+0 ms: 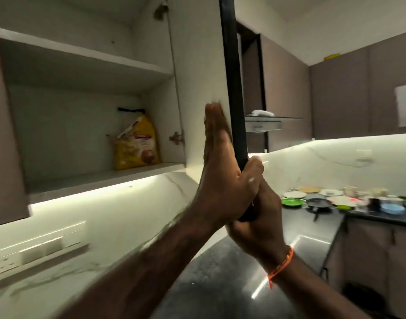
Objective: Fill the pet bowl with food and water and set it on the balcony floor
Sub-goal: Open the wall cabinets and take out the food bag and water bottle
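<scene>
Kitchen wall cupboard stands open: left hand (217, 157) presses flat on its door (199, 77), right hand (255, 217) grips the door's black edge, so I judge fetching the yellow food bag (137, 146) inside the cupboard comes next.

open cabinet door (202, 65) edge-on before the lower shelf (100, 178), yellow bag (137, 146) at its back right

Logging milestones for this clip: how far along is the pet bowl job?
Early. Done: the wall cabinet door stands open. In hand: the left hand lies flat on the door's inner face with its thumb over the black edge, while the right hand grips the bottom corner. Left: the yellow food bag sits on the shelf untouched; no bowl identifiable, nothing filled.
</scene>
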